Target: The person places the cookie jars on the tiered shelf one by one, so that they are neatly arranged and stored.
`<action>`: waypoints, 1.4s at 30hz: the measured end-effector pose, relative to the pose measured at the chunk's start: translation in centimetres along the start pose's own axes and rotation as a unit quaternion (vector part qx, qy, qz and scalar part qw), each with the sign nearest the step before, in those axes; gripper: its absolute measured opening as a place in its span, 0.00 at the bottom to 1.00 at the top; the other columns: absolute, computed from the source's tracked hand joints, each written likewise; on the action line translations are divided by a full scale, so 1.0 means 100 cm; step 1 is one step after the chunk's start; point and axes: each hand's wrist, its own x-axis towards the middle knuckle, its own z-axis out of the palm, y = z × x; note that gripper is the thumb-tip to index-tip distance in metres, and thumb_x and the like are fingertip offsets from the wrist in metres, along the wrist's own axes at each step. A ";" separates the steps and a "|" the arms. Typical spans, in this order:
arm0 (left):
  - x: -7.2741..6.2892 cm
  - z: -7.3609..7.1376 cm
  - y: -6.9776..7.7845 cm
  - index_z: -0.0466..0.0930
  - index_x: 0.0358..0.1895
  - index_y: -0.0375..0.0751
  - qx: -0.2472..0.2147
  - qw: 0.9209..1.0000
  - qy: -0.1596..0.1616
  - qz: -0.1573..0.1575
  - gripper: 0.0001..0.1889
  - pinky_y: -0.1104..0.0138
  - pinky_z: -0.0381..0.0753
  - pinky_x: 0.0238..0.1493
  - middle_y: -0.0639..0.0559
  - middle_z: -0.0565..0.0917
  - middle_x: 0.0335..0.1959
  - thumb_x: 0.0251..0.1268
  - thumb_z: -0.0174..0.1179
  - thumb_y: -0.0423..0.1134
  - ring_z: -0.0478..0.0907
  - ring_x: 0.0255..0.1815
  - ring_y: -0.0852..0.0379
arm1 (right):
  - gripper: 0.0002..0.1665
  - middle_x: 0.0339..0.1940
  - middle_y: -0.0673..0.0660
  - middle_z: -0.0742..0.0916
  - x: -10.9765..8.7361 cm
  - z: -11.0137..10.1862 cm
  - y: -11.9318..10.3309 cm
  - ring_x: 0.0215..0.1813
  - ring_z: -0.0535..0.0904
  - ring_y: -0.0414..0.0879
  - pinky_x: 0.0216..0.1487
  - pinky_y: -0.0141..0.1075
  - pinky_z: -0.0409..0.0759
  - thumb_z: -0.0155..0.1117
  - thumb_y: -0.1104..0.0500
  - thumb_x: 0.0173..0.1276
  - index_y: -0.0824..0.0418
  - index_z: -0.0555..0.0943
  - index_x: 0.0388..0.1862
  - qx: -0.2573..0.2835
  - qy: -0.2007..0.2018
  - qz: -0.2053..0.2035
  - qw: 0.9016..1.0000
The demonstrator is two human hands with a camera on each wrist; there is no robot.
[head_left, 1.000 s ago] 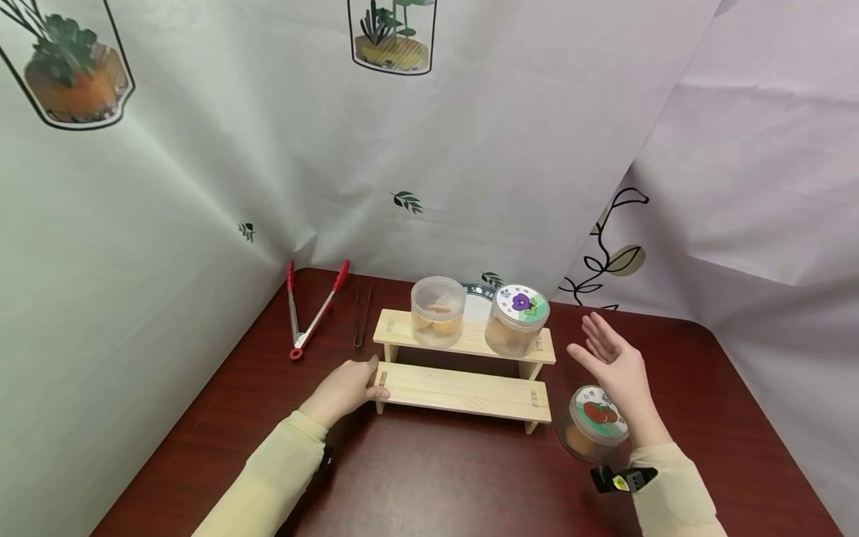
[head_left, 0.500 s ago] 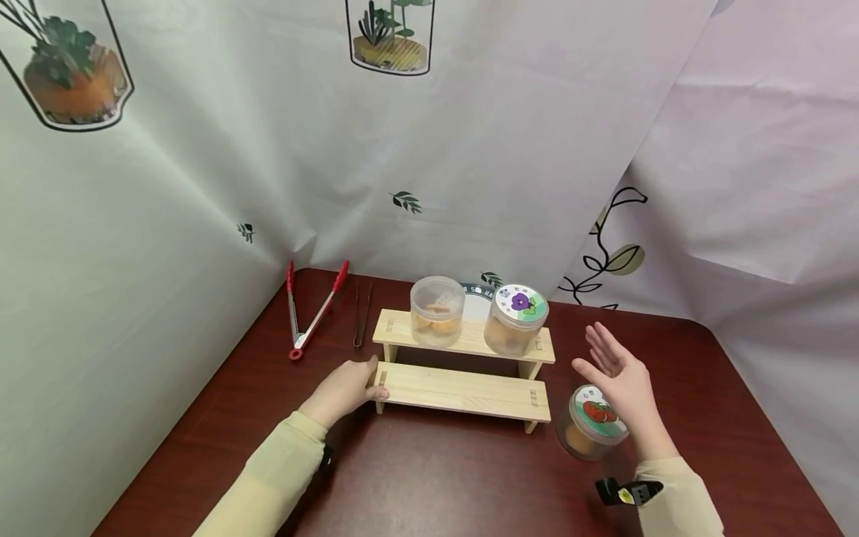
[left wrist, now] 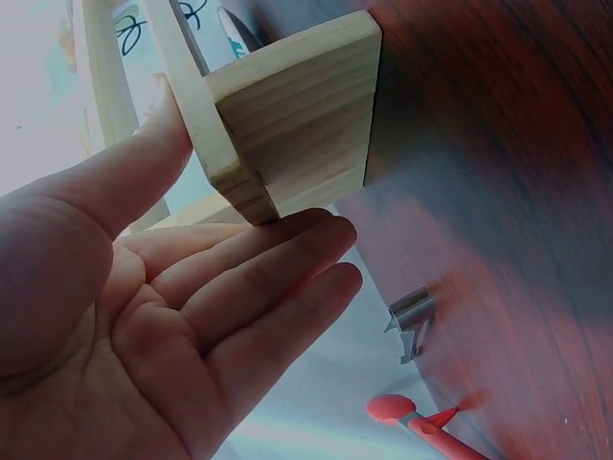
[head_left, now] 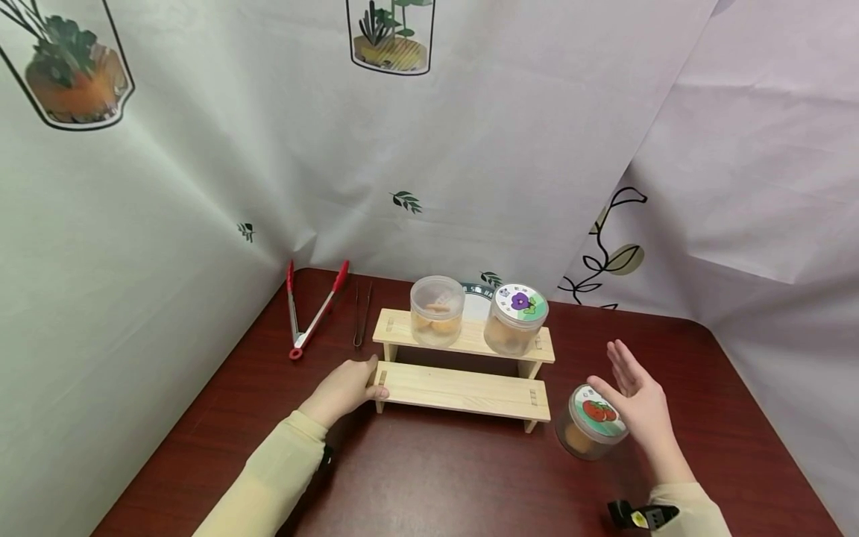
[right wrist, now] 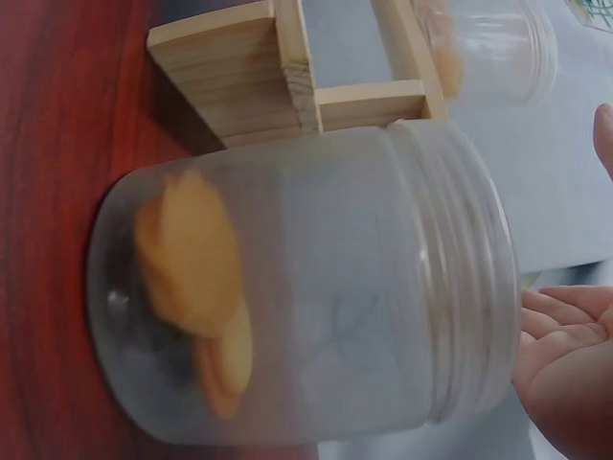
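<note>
My left hand (head_left: pixel 341 393) holds the left end of the lower board (head_left: pixel 463 389) of a two-step wooden shelf (left wrist: pixel 305 105). Its thumb lies over the board, and its fingers reach along the edge in the left wrist view. My right hand (head_left: pixel 646 406) hovers, fingers extended, above and beside a clear plastic jar (right wrist: pixel 326 278) with a tomato-picture lid (head_left: pixel 599 415); nothing is in that hand. Cookie-like pieces (right wrist: pixel 196 259) lie in the jar, which stands on the table right of the shelf.
On the upper board stand a clear jar (head_left: pixel 437 313) and another with a purple-flower lid (head_left: pixel 515 322). A plate (head_left: pixel 478 302) shows behind them. Red-handled tongs (head_left: pixel 310 332) and thin metal tongs (head_left: pixel 362 317) lie at the back left. Cloth walls (head_left: pixel 322 149) enclose the table.
My right hand has moved down and to the right, toward the near side of the tomato-lid jar. The left hand, shelf and jars stay where they were.
</note>
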 end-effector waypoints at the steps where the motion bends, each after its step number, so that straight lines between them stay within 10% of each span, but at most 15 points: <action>1: 0.000 0.000 0.000 0.73 0.56 0.22 0.001 1.000 0.000 0.001 0.35 0.54 0.79 0.42 0.33 0.84 0.41 0.51 0.69 0.47 0.83 0.41 0.40 | 0.48 0.72 0.66 0.65 -0.001 0.000 0.001 0.68 0.60 0.26 0.55 0.13 0.62 0.66 0.58 0.64 0.55 0.51 0.77 -0.001 -0.001 0.004 1.000; 42: 0.000 0.000 0.001 0.71 0.58 0.22 -0.011 1.000 -0.011 -0.011 0.35 0.54 0.79 0.45 0.32 0.83 0.45 0.53 0.68 0.47 0.82 0.44 0.41 | 0.53 0.71 0.68 0.64 -0.037 -0.002 0.046 0.55 0.58 0.09 0.47 0.10 0.64 0.70 0.56 0.60 0.60 0.50 0.76 -0.044 -0.056 0.012 0.997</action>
